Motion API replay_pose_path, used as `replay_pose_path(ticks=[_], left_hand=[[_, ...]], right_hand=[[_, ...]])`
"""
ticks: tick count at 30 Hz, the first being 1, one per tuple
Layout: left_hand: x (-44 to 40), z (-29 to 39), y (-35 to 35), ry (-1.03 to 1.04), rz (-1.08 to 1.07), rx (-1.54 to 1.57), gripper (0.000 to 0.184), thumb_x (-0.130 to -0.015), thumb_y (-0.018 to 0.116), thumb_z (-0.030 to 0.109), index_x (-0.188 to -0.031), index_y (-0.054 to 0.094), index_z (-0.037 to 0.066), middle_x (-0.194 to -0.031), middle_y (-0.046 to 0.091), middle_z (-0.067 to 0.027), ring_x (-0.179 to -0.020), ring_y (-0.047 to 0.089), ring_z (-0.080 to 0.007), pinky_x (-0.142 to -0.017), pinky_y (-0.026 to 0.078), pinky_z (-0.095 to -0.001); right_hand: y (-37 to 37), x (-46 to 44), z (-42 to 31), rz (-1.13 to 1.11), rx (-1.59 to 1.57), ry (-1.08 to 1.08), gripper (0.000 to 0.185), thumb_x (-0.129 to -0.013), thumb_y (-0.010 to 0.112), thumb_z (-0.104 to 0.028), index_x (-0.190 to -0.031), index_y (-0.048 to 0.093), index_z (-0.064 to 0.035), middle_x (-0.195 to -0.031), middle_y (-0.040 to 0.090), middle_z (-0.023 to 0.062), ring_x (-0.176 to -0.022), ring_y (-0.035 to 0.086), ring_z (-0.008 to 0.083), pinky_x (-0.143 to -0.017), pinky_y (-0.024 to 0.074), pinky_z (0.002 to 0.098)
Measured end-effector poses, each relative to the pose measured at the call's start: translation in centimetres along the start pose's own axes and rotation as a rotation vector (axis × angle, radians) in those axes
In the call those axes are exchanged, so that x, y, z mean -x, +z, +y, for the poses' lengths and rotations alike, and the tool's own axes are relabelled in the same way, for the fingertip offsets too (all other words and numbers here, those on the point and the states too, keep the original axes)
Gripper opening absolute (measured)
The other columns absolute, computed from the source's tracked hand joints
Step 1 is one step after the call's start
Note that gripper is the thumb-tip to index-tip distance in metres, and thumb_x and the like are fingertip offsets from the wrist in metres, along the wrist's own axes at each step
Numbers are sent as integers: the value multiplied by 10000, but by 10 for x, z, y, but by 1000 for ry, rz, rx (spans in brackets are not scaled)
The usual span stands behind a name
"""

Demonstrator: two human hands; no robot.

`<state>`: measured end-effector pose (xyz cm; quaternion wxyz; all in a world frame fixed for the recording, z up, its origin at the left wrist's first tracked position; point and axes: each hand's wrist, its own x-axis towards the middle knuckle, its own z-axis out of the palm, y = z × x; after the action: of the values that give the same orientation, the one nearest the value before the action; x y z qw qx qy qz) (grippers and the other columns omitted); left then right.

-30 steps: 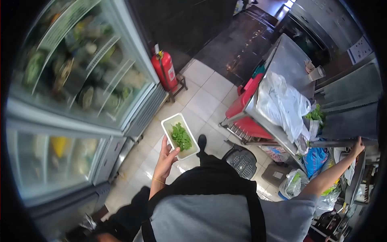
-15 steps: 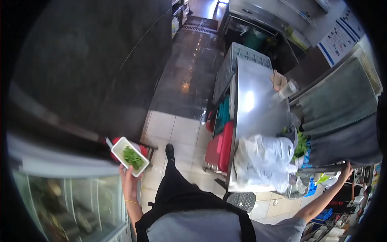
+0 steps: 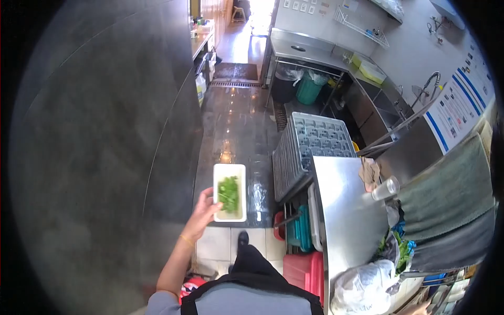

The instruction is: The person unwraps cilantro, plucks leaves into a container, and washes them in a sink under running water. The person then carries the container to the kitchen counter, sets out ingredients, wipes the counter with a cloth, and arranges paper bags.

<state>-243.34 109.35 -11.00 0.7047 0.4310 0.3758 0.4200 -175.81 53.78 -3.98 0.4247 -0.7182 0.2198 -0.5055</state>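
Note:
My left hand (image 3: 206,207) grips the left side of a white rectangular plastic container (image 3: 229,170), thumb over its rim. Loose green leafy herbs (image 3: 229,192) lie inside it. The container is held up in front of me, above the floor. At the bottom right edge, part of my right hand (image 3: 421,307) shows beside a white plastic bag (image 3: 362,289); its fingers are too small and cut off to read. Leafy greens (image 3: 403,254) lie just behind the bag.
A steel table (image 3: 349,210) runs along my right, with a clear cup (image 3: 386,189) and crumpled brown paper (image 3: 369,172) on it. Grey glass racks (image 3: 323,139) stand beyond. Below are red bins (image 3: 310,275). A dark wall (image 3: 115,147) rises on my left. The dark floor (image 3: 231,115) looks wet.
I have stepped forward along the aisle. My left hand has brought the container to the middle, away from the glass-fronted cabinet. My right hand has dropped back toward the bottom edge.

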Motion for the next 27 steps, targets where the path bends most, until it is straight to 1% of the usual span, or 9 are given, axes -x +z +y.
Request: replay_pose_path(ticks=[5, 8, 9, 12, 13, 17, 20, 24, 27], left_hand=[[-130, 23, 6, -19, -98, 139, 529, -883, 542, 183, -1309, 241, 97, -1187, 436, -90, -1074, 492, -164, -856, 469, -327], [-187, 40, -10, -21, -47, 248, 507, -892, 517, 169, -1310, 239, 93, -1203, 417, -87, -1102, 474, -174, -880, 462, -354], [-202, 51, -21, -37, -12, 276, 505, -891, 514, 169, -1309, 242, 92, -1209, 411, -85, -1112, 468, -177, -882, 461, -359], [-248, 64, -71, -18, 78, 269, 531, -877, 516, 164, -1327, 246, 84, -1240, 400, -72, -1146, 446, -188, -897, 449, -377], [-259, 76, -81, -43, 143, 243, 534, -880, 501, 160, -1334, 234, 73, -1239, 410, -81, -1141, 451, -188, -904, 442, -363], [-328, 91, -131, -1, 272, 187, 493, -889, 480, 158, -1320, 253, 81, -1230, 433, -101, -1134, 482, -219, -895, 461, -374], [-402, 100, -154, -48, 240, 230, 466, -887, 477, 134, -1300, 271, 75, -1224, 433, -97, -1132, 480, -213, -918, 446, -361], [-549, 127, -142, -96, 24, 206, 537, -865, 526, 127, -1319, 248, 53, -1213, 428, -94, -1128, 461, -195, -928, 422, -344], [-661, 138, -105, -253, -215, 95, 608, -822, 555, 122, -1331, 232, 46, -1212, 429, -100, -1129, 459, -193, -931, 419, -335]], right_hand=[[6, 106, -67, 294, -87, -99, 696, -671, 763, -237, -1213, 400, 5, -1080, 537, 236, -983, 558, 333, -759, 532, 410], [35, 243, -209, -50, -464, -164, 608, -727, 689, -39, -1215, 332, 26, -1119, 470, 218, -992, 559, 328, -770, 541, 428], [40, 298, -266, -109, -509, -330, 605, -751, 661, -20, -1226, 289, 27, -1176, 405, 212, -992, 554, 337, -812, 530, 462], [101, 403, -360, -312, -653, -450, 604, -787, 639, -70, -1248, 260, 22, -1194, 358, 201, -1053, 513, 328, -899, 496, 430], [111, 438, -393, -376, -491, -515, 651, -798, 642, -128, -1258, 205, 18, -1286, 289, 218, -1063, 509, 319, -894, 481, 449], [166, 580, -487, -624, -802, -514, 604, -807, 584, -12, -1267, 194, 21, -1279, 316, 188, -1077, 480, 287, -911, 470, 408], [187, 673, -524, -639, -697, -733, 562, -811, 573, 18, -1294, 291, -41, -1305, 291, 140, -1055, 491, 245, -836, 467, 341], [202, 728, -548, -685, -460, -760, 415, -792, 568, 37, -1181, 503, -92, -1287, 342, 119, -1011, 507, 192, -821, 423, 311], [213, 735, -555, -809, -331, -724, 222, -823, 545, 19, -1035, 560, -44, -1111, 499, 106, -919, 536, 177, -758, 443, 284]])
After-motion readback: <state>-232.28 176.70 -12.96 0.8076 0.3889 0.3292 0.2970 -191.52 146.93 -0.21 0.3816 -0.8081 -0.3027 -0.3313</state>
